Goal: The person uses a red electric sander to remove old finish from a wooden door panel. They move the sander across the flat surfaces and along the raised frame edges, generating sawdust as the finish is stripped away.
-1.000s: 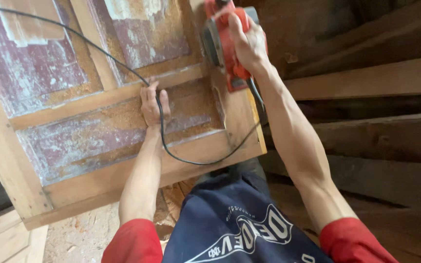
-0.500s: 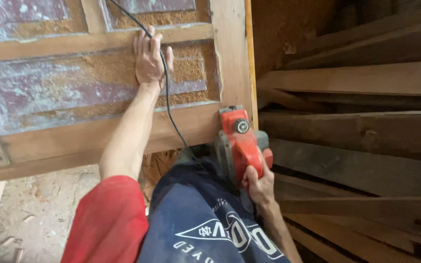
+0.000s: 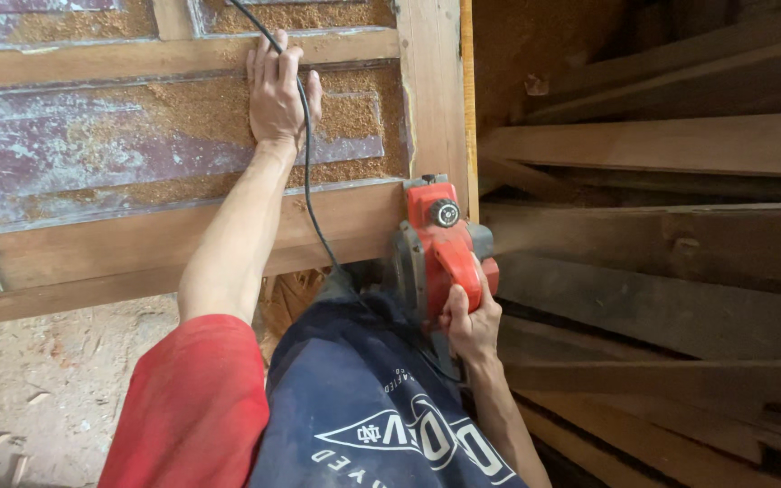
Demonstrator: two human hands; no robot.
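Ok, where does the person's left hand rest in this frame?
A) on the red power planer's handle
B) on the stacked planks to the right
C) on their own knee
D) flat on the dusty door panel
D: the left hand lies flat on the sawdust-covered door panel, while the right hand holds the red power planer.

A second earlier the right hand (image 3: 470, 323) held the red electric planer (image 3: 445, 248) at the top of the frame, on the door's (image 3: 183, 235) right-hand upright. Half a second later it had come down past the bottom rail toward the lower middle of the frame. By now it had moved up a little, its front lying at the door's lower right corner. The left hand (image 3: 277, 95), pressed on the panel, shifted from the middle to the upper part of the frame as the view tipped down.
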